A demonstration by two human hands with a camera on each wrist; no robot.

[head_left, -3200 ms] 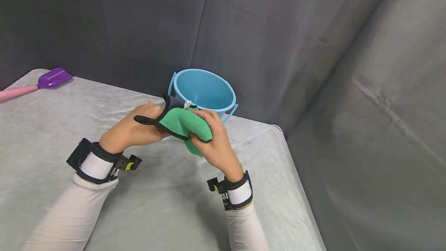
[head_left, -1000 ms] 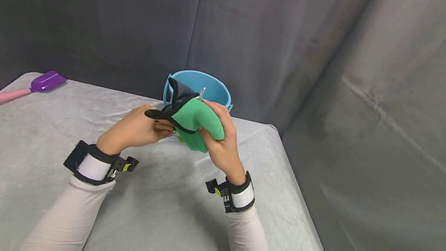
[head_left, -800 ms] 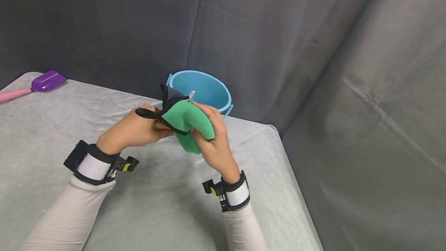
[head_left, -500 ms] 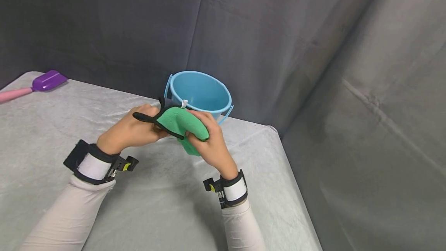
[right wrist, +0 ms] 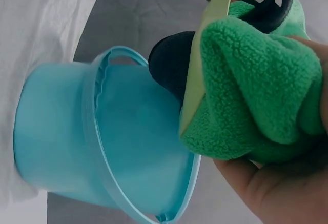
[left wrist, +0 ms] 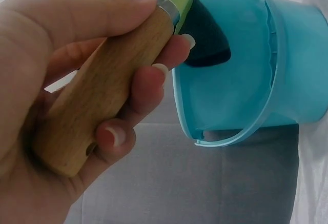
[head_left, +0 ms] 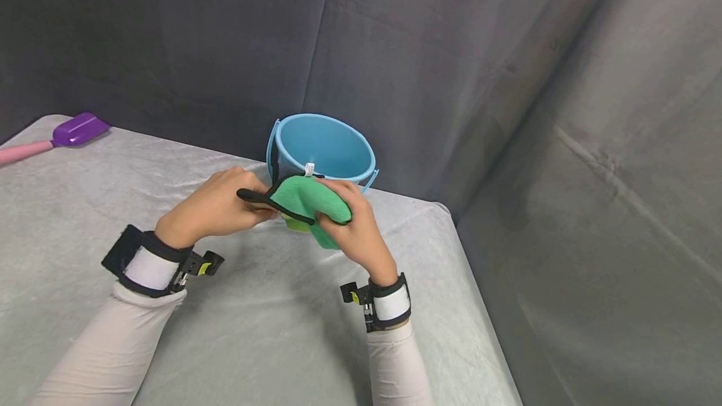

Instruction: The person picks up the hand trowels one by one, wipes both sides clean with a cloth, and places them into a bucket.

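Even, soft overhead light with faint shadows, a dim dark backdrop, and wrist views washed out and slightly blurred.

sleeves (head_left: 107,356): white, long | wristbands (head_left: 148,263): black, white panel | clips: yellow-marked

**Occlusions and cut-offs**

Green cloth (head_left: 310,200) wraps the tool's blade (right wrist: 205,60); blade shape not determinable. Left hand (head_left: 217,208) covers the wooden handle (left wrist: 110,88) in the head view. Pink-handled purple scoop (head_left: 76,130) at the table's far left corner runs off frame.
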